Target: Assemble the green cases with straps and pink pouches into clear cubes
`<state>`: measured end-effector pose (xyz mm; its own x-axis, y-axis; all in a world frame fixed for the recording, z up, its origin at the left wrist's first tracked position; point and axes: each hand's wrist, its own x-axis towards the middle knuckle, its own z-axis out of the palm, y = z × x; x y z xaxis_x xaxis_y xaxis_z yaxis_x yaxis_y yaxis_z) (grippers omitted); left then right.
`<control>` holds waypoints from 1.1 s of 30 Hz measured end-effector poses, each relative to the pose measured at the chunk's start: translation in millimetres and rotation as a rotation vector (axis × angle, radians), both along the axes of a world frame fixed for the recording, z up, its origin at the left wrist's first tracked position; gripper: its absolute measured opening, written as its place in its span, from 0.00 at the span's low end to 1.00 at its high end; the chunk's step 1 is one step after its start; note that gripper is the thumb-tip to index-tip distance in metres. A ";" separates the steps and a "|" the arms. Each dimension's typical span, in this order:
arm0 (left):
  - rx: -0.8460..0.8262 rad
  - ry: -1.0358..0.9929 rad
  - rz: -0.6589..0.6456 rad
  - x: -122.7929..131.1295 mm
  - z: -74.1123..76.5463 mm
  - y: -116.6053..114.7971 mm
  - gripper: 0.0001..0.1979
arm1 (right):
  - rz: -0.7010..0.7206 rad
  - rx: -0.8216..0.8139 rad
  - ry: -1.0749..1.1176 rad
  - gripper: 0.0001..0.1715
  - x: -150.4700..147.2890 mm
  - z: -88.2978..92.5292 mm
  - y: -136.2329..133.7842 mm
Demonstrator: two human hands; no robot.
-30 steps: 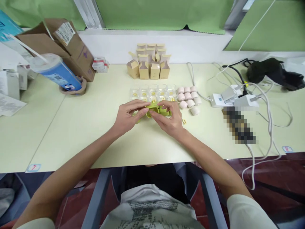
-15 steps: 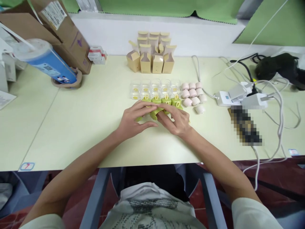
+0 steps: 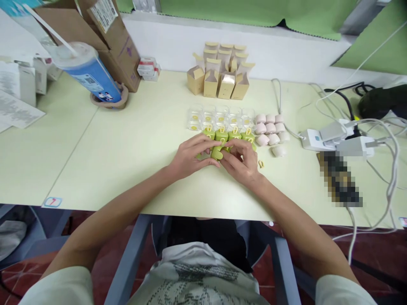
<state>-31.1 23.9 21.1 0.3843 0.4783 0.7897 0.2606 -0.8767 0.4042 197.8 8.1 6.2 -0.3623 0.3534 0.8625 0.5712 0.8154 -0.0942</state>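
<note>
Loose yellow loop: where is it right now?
In the head view, the loose yellow loop lies on the table, just right of the right hand and below the pale pink pieces.

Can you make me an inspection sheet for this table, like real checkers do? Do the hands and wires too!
Surface: pale table, with a seam toward the left.
Things being handled: one green piece between the hands; a row of green pieces just behind it.
Nearby pieces: clear plastic packs, pale pink pieces, a yellow loop.
Clutter: small boxes, blue cup, papers; one patch too blurred to tell.
Hands: left hand and right hand both on the green piece.
Cables: white cables tangled around the power strip.
Surroundings: green cloth behind; chair below.
</note>
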 end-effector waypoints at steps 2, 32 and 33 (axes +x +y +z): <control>0.030 0.017 0.010 0.2 0.4 1.3 0.26 | 0.040 -0.014 0.023 0.15 -0.7 1.1 2.3; -0.404 0.122 0.328 -76.7 -5.6 20.7 0.21 | -0.312 -0.722 0.301 0.10 135.0 39.3 -39.8; -0.416 0.110 0.334 -76.1 -9.2 22.8 0.21 | -0.339 -0.762 0.313 0.11 143.6 33.8 -47.6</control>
